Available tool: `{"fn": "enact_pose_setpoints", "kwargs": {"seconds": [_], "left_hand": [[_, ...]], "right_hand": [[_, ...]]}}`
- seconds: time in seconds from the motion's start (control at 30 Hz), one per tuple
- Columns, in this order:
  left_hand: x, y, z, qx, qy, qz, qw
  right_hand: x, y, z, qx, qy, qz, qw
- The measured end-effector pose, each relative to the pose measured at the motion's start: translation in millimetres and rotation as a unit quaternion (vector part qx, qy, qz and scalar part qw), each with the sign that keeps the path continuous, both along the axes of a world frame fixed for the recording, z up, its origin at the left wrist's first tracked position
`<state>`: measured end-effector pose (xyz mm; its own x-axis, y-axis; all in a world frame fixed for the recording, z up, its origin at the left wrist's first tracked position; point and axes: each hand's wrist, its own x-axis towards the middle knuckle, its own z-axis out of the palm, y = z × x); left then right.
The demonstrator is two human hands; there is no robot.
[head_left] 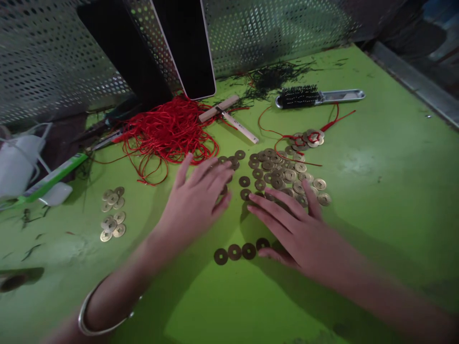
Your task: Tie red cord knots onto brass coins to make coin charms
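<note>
My left hand, fingers spread, is over a few brass coins with square holes, partly hiding them. My right hand also has its fingers apart, with the fingertips at the near edge of a larger heap of the same coins. Below its thumb lies a short row of coins, set side by side; the thumb partly covers the rightmost one. At the heap's far side, several coins are tied together with red cord. Two small coin clusters sit on the left.
Behind my left hand is a tangle of red cord. A phone leans against the perforated metal panel. A hairbrush, wooden pieces, black threads and a green-handled cutter also lie on the green table.
</note>
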<state>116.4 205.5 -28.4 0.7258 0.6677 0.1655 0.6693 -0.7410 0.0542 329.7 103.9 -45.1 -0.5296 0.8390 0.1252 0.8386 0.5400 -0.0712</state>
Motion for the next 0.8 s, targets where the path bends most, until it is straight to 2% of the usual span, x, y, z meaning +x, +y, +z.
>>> {"fn": "enact_pose_setpoints", "kwargs": {"seconds": [0.03,0.1,0.23,0.47,0.63,0.8], "left_hand": [[2,6,3.3,-0.003,-0.008,0.028,1.0],[7,18,8.0,-0.001,-0.02,0.039,0.999],[22,31,5.1,-0.005,-0.011,-0.01,1.0],[15,16,-6.9,-0.016,-0.011,-0.044,0.999],[5,7,-13.3,-0.03,-0.037,-0.033,0.998],[4,2,-16.2,-0.004,-0.069,-0.022,0.997]], "right_hand": [[0,0,-0.3,-0.002,-0.001,0.0,1.0],[0,0,-0.7,-0.006,0.0,-0.003,1.0],[-1,-2,0.1,-0.011,0.012,-0.013,1.0],[0,1,0.7,-0.026,0.006,-0.006,1.0],[0,10,-4.6,-0.044,0.002,-0.004,0.999],[0,11,-3.6,-0.042,0.002,0.0,0.999]]}}
